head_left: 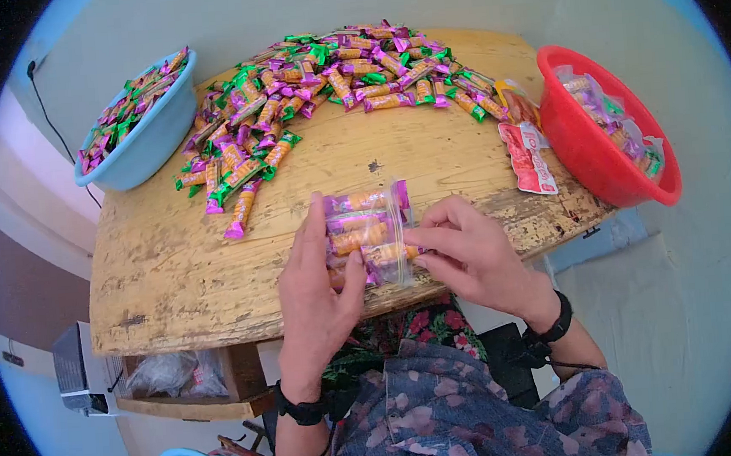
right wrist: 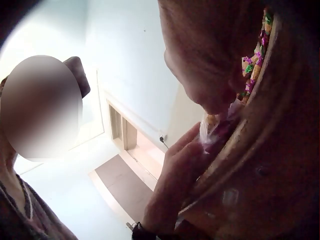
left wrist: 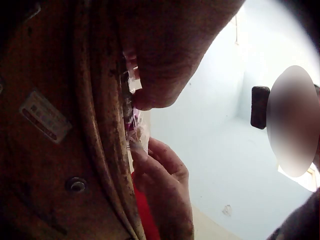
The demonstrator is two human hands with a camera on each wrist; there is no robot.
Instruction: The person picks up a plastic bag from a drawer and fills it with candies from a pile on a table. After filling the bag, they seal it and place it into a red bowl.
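- Clear bag [head_left: 369, 228], wrapped sticks showing inside, lies near the front edge of the tabletop [head_left: 453, 150], between both hands.
- Left grip [head_left: 311, 278] holds the bag, thumb on its face; right grip [head_left: 473, 254] pinches the end of one wrapped stick [head_left: 386, 254] at the mouth.
- My worry: a slack left hold could let the bag slide off the edge.
- Stick going askew might snag the mouth or split thin plastic.
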